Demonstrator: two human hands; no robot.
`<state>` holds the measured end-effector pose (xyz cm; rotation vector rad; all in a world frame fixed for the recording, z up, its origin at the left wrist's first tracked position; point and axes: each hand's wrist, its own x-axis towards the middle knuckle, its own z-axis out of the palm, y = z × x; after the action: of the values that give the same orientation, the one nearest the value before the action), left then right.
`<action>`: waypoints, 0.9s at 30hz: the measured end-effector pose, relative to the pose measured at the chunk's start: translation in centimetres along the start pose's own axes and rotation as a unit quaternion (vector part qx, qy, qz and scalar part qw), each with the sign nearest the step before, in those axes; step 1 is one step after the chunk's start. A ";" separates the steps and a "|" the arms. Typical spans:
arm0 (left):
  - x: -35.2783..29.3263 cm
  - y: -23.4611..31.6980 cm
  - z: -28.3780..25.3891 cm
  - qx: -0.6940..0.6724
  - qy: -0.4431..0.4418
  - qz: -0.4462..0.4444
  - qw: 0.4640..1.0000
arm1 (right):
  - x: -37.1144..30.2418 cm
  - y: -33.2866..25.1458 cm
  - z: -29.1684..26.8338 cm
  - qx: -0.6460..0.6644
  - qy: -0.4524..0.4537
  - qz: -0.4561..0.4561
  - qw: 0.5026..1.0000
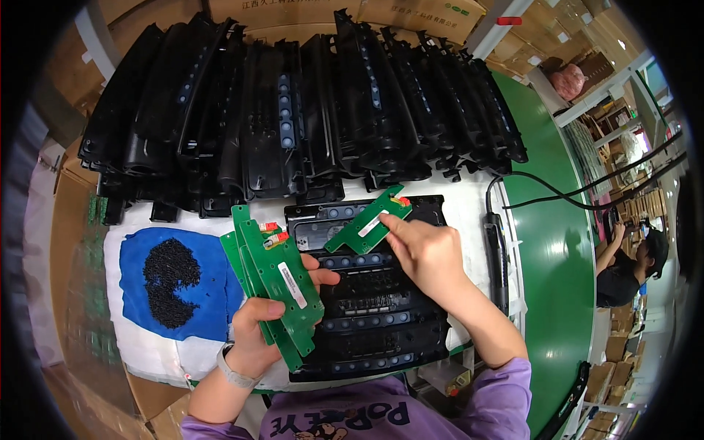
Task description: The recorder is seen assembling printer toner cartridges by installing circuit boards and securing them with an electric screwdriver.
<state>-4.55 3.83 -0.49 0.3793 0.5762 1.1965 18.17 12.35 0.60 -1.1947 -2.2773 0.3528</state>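
Note:
My left hand (257, 334) is closed around a small stack of green circuit boards (275, 275), fanned slightly apart. The front board carries a white label and red-and-yellow connectors near its upper end. Farther right, my right hand (429, 253) pinches a single green circuit board (357, 233) by its right part, fingertips beside its white label. This board is tilted above the upper part of several black plastic panels (381, 323) laid in rows in front of me. Rows of round bluish buttons show on the panels. Whether the single board touches the panel beneath cannot be told.
Many black plastic housings (286, 110) stand packed along the back. At left, a blue cloth (213, 315) bears a pile of tiny black parts (170, 282). A black stick-shaped corded tool (496, 257) lies at right, its cable crossing the green surface (561, 293). Another person (632, 268) is far right.

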 end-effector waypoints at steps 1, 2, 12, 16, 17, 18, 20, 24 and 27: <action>-0.1 0.1 0.1 -0.007 0.004 -0.005 1.000 | -0.1 -0.1 -0.3 -0.203 -0.008 -0.102 0.974; -0.1 0.2 0.1 -0.014 0.008 -0.009 1.000 | -0.2 0.6 0.2 -0.234 0.037 -0.155 0.959; 0.1 -0.1 -0.2 -0.014 0.012 -0.014 1.000 | 0.5 2.1 1.6 -0.269 0.008 -0.215 0.939; 0.1 0.0 -0.1 0.005 0.022 -0.019 1.000 | 0.7 2.1 1.9 -0.271 -0.011 -0.193 0.943; 0.1 0.1 0.0 0.010 0.026 -0.020 0.999 | 0.8 2.1 1.9 -0.264 -0.026 -0.175 0.948; 0.1 0.1 0.0 0.011 0.027 -0.022 0.999 | 0.9 2.1 1.7 -0.263 -0.026 -0.174 0.949; 0.1 0.0 0.0 0.008 0.026 -0.031 0.999 | 1.1 2.5 1.4 -0.184 -0.068 -0.148 0.969; 0.1 -0.2 -0.3 0.014 0.030 -0.030 0.999 | 1.4 3.0 1.3 -0.108 -0.072 -0.122 0.984; 0.2 -0.2 -0.2 0.005 0.017 -0.041 0.999 | 1.1 2.9 1.5 -0.086 -0.067 -0.096 0.989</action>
<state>-4.49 3.99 -0.85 0.3414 0.6225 1.1244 18.82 14.96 -1.58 -1.0469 -2.5596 0.1718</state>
